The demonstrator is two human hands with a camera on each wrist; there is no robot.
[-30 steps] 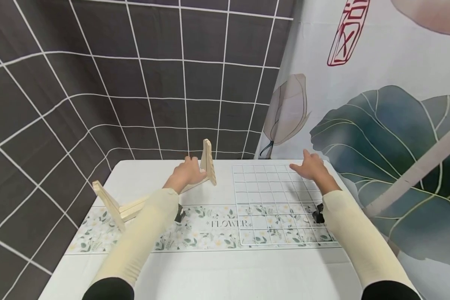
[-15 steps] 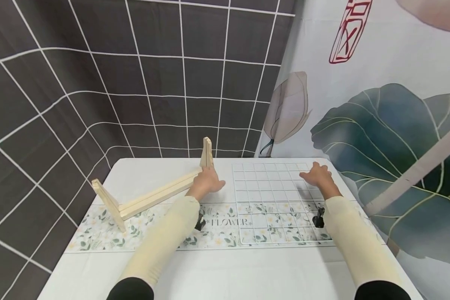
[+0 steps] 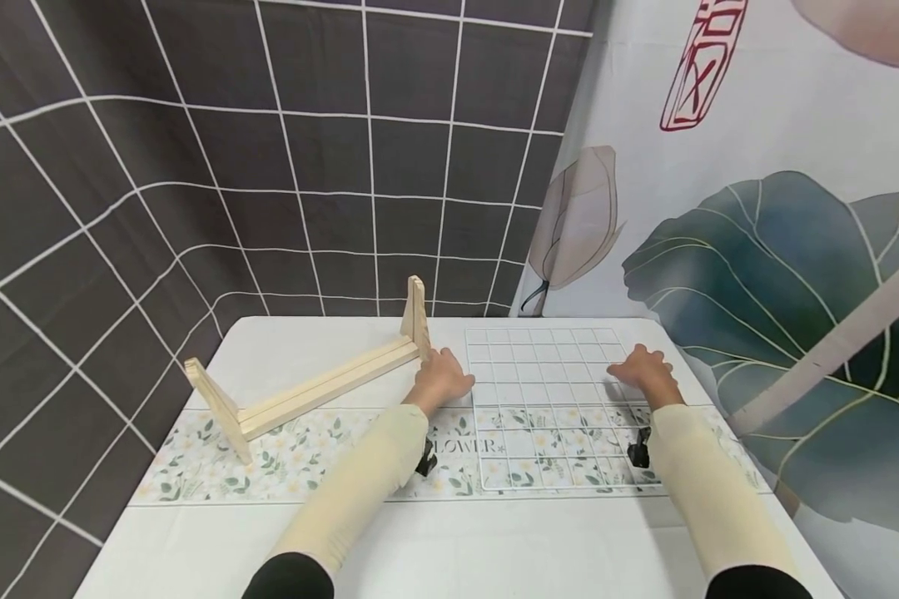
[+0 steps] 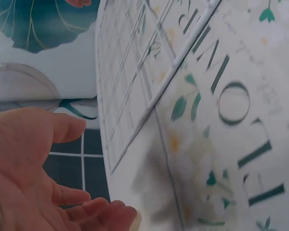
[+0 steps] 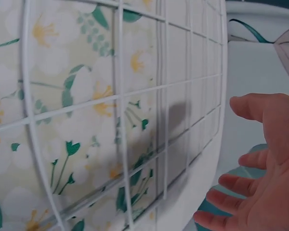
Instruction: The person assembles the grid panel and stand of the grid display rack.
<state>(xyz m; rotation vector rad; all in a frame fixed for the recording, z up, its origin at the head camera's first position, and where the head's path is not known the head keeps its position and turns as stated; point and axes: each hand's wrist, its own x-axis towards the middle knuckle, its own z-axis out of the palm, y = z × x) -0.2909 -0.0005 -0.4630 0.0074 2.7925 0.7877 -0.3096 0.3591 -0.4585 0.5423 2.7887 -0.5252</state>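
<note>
"FLOWER" lettering [image 3: 466,447] on floral table band [image 3: 187,466]; red seal characters [image 3: 702,68] on white backdrop [image 3: 629,100], cut off, unreadable.

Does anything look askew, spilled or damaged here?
Only the long pale wooden stand: it sits diagonally on the white table, while the white wire grid lies roughly square to the table's edges. No spill or damage shows.

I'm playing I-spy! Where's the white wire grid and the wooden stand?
Wire grid [image 3: 551,404]: head view, a wire crossing near its middle.
Wooden stand [image 3: 328,388]: head view, its long bar's middle.
</note>
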